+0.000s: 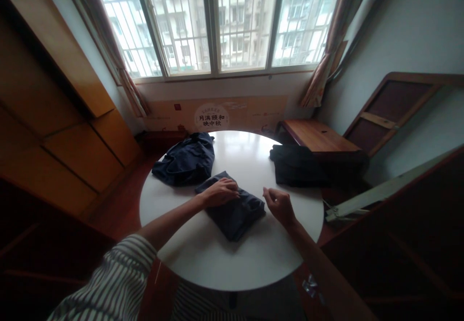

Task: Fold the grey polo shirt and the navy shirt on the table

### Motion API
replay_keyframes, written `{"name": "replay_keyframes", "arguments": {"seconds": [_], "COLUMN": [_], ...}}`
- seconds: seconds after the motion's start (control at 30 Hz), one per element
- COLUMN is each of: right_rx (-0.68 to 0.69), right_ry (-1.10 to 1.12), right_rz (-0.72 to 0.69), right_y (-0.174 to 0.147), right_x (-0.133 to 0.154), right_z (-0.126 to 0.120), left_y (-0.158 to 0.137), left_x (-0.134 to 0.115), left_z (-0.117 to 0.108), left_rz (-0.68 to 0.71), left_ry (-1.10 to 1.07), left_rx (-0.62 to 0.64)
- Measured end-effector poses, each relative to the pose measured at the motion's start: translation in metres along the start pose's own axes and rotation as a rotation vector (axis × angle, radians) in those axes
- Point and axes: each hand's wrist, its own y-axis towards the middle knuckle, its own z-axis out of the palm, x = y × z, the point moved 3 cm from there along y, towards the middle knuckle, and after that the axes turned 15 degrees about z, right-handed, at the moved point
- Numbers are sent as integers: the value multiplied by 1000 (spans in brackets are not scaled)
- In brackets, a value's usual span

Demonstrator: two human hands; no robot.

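A folded dark grey-blue garment [235, 214] lies at a slant on the round white table [224, 268]. My left hand [220, 193] rests on its upper part, palm down, with the fingers laid over the cloth. Just right of the garment, my right hand [279, 205] hovers over the table with its fingers curled in. Nothing shows in that hand, and a small gap separates it from the cloth.
A rumpled navy garment [188, 159] lies at the table's back left. A folded black garment [297, 166] overhangs the right edge. Beyond stand a low wooden table [319, 135], a long printed box [253, 110] under the window, and wooden cabinets [76, 137] at left.
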Motion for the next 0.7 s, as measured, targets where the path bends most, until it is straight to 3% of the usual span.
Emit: {"name": "replay_keyframes", "arguments": {"seconds": [0.07,0.1,0.17,0.23,0.27,0.3,0.33,0.4,0.47,0.53,0.63,0.7], "right_rx": [-25,-40,-73,-109,-126,-140,-150,-150,-131,-114,-88,-93], "right_ry": [-3,-7,-13,-23,-29,-38,-47,-59,-53,-42,-59,-119], "right_rz": [-2,-3,0,10,15,16,14,3,-8,-8,-7,-20], "right_y": [0,0,-1,-1,-1,0,0,2,3,3,4,9], "right_x": [-2,-3,-5,-6,-6,-6,-6,-7,-8,-11,-15,-18], "right_z": [0,0,-1,-3,-4,-5,-6,-6,-4,-1,2,-2], "left_y": [4,5,3,-2,-10,-16,-21,-33,-48,-69,-98,-112], "left_x": [16,28,53,73,78,80,81,81,79,77,68,65], "left_z": [-34,-59,-125,-188,-215,-233,-241,-230,-189,-135,-65,-37], "left_rz": [-138,-205,-387,-472,-524,-527,-493,-419,-409,-514,-559,-591], "left_ry": [56,100,279,401,541,638,682,681,564,403,303,269], "left_rx": [-213,-299,-596,-792,-986,-1092,-1084,-929,-674,-473,-327,-256]}}
